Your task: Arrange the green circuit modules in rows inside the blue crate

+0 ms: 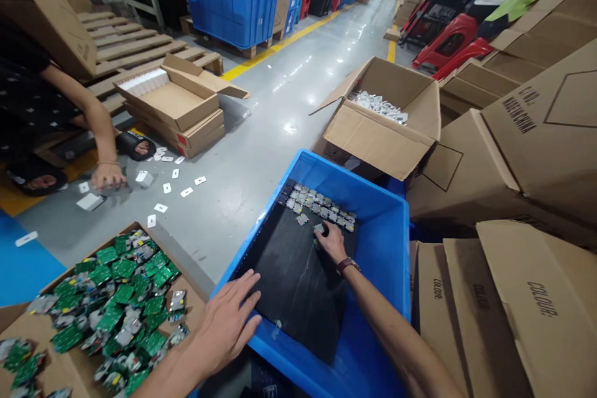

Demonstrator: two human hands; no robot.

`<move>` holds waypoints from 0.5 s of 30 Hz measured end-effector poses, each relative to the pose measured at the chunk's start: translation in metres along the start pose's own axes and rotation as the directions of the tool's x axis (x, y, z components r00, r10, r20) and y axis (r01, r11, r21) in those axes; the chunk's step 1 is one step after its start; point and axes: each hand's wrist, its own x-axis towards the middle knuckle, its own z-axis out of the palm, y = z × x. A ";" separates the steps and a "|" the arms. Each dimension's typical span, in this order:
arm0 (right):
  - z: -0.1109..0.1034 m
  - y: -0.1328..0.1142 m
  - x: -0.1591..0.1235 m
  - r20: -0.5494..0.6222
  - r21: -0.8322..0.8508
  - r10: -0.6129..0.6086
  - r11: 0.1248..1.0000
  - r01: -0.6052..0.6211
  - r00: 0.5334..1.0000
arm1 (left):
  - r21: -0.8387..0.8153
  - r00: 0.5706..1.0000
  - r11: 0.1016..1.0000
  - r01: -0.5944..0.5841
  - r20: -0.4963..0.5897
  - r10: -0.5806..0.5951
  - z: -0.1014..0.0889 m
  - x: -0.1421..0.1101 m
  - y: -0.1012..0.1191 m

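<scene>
My right hand (334, 242), with a watch at the wrist, reaches into a blue plastic bin (289, 348). Its fingers close on a small circuit board module (319, 228) over a black sheet (298, 286) inside. Rows of similar modules (321, 204) lie at the sheet's far end, and one single module (302, 219) sits just in front of them. My left hand (228, 317) is open, fingers spread, by the bin's near left rim. Whether it touches the rim I cannot tell. Left of it, a cardboard box (196, 267) holds a heap of green circuit boards (112, 305).
An open carton of white parts (380, 106) stands beyond the bin. Cartons (466, 305) line the right side. At left, another person's hand (109, 174) reaches to white pieces on the floor near stacked flat boxes (186, 130) and a pallet (135, 50).
</scene>
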 end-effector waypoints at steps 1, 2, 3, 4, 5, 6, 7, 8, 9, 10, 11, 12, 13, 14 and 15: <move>0.002 -0.006 0.001 0.003 -0.016 -0.045 0.999 0.045 0.999 | 0.000 1.000 1.000 0.001 0.002 -0.001 0.000 0.000 0.000; 0.004 -0.013 0.002 0.001 -0.038 -0.085 0.996 0.085 0.996 | -0.004 1.000 1.000 0.003 -0.001 -0.003 0.000 0.000 0.000; 0.007 -0.019 0.004 -0.002 -0.062 -0.118 0.991 0.117 0.993 | -0.009 1.000 1.000 0.007 -0.004 -0.007 0.000 0.000 0.000; 0.010 -0.025 0.005 -0.004 -0.085 -0.144 0.986 0.143 0.990 | -0.014 1.000 1.000 0.009 -0.005 -0.009 0.000 -0.001 0.001; 0.013 -0.031 0.007 -0.004 -0.106 -0.163 0.981 0.162 0.987 | -0.017 1.000 1.000 0.012 -0.006 -0.012 0.000 0.000 0.001; 0.015 -0.035 0.009 -0.004 -0.126 -0.176 0.977 0.174 0.984 | -0.018 1.000 1.000 0.013 -0.007 -0.013 0.000 0.000 0.001; 0.018 -0.039 0.011 -0.009 -0.144 -0.178 0.974 0.175 0.984 | -0.017 1.000 1.000 0.013 -0.007 -0.013 -0.001 0.000 0.001; 0.020 -0.041 0.013 -0.017 -0.156 -0.172 0.973 0.168 0.985 | -0.014 1.000 1.000 0.011 -0.006 -0.011 -0.001 0.000 0.002; 0.022 -0.043 0.016 -0.026 -0.162 -0.161 0.975 0.155 0.987 | -0.010 1.000 1.000 0.008 -0.004 -0.008 -0.002 0.001 0.002; 0.023 -0.043 0.018 -0.035 -0.159 -0.149 0.977 0.141 0.988 | -0.004 1.000 1.000 0.003 -0.002 -0.003 -0.002 0.001 0.002; 0.025 -0.043 0.020 -0.041 -0.150 -0.137 0.980 0.130 0.990 | 0.004 1.000 1.000 -0.001 0.000 0.001 -0.002 0.001 0.002; 0.026 -0.043 0.023 -0.042 -0.134 -0.128 0.983 0.122 0.991 | 0.014 1.000 1.000 -0.005 0.003 0.005 -0.002 0.001 0.002; 0.027 -0.042 0.025 -0.040 -0.112 -0.122 0.987 0.117 0.992 | 0.025 1.000 1.000 -0.006 0.003 0.006 -0.001 0.001 0.002; 0.028 -0.042 0.027 -0.036 -0.085 -0.116 0.990 0.113 0.993 | 0.034 1.000 0.999 -0.009 0.004 0.008 -0.001 0.001 0.002; 0.028 -0.041 0.028 -0.031 -0.053 -0.111 0.993 0.109 0.993 | 0.043 1.000 0.999 -0.011 0.003 0.011 -0.001 0.001 0.002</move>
